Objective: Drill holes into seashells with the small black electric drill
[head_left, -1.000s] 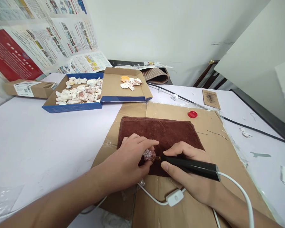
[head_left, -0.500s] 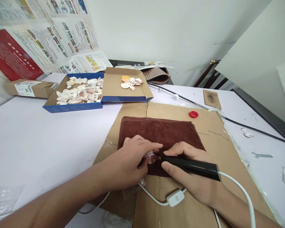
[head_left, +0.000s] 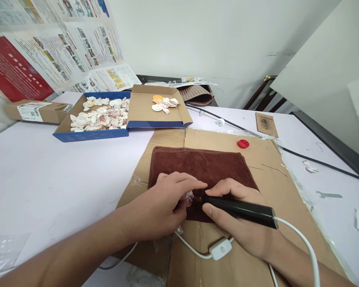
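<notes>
My left hand is closed on a purplish-white seashell, gripping it low over the folded brown cloth. Its fingers cover much of the shell. In my right hand is a black, corded mini drill, its slim brass-coloured tip pointing left at the shell. Only a small gap shows between tip and shell; whether a fine bit touches it I cannot tell. From the drill's back end a white cord runs off, and an inline switch lies on the cardboard below the cloth.
Cardboard lies under the cloth. At the back left stands a blue box of many shells, several more resting on its open lid. A red cap, thin metal pins and a small wrench lie on the right.
The shell has turned in my left hand, so less of its ribbed fan face shows. My left fingers have shifted slightly right; the drill has stayed almost in place.
</notes>
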`<state>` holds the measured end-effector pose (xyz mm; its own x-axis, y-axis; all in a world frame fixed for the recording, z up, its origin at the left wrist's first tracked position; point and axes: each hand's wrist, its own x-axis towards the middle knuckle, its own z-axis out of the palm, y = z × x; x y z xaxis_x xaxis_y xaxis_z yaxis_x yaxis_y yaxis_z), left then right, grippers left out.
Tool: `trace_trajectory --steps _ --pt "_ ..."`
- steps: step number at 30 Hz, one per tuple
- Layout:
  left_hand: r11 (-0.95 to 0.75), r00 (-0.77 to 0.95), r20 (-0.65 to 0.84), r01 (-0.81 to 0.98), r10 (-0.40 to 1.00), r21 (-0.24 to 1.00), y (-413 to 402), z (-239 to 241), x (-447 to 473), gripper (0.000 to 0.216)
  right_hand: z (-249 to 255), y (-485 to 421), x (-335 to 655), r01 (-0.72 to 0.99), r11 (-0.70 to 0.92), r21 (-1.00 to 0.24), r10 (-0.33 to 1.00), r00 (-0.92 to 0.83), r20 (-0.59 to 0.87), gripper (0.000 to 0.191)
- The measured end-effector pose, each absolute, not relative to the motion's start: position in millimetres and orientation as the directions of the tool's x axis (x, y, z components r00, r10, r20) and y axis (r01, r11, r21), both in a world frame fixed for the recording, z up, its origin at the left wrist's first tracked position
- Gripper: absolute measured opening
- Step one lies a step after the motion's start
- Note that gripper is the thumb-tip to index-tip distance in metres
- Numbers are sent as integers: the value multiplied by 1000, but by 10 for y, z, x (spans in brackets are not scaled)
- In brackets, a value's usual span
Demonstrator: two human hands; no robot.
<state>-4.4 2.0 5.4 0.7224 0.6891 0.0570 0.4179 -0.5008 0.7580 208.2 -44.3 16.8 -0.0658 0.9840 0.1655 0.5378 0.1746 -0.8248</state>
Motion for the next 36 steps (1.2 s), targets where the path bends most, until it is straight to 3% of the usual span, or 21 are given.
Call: trace_trajectory --steps 11,16,20,26,31,36 --pt "-531 784 105 308 611 789 24 64 -58 58 176 -476 2079 533 257 -806 966 -112 234 6" --pt "-656 773 181 360 608 664 50 1 -84 58 157 -506 2162 526 380 -761 918 -114 379 12" --pt "-668 738 138 493 660 557 92 32 -128 54 168 -504 2238 506 417 -755 881 -22 472 16" --pt "-700 753 129 515 646 496 148 54 -153 29 176 -465 2295 492 325 -807 896 111 429 17" --pt "-642 613 271 535 742 549 199 47 -167 27 79 -417 2342 447 290 -847 900 175 400 12" --pt "-507 512 194 588 836 630 237 97 -151 20 70 -388 2300 383 245 -891 933 156 324 13"
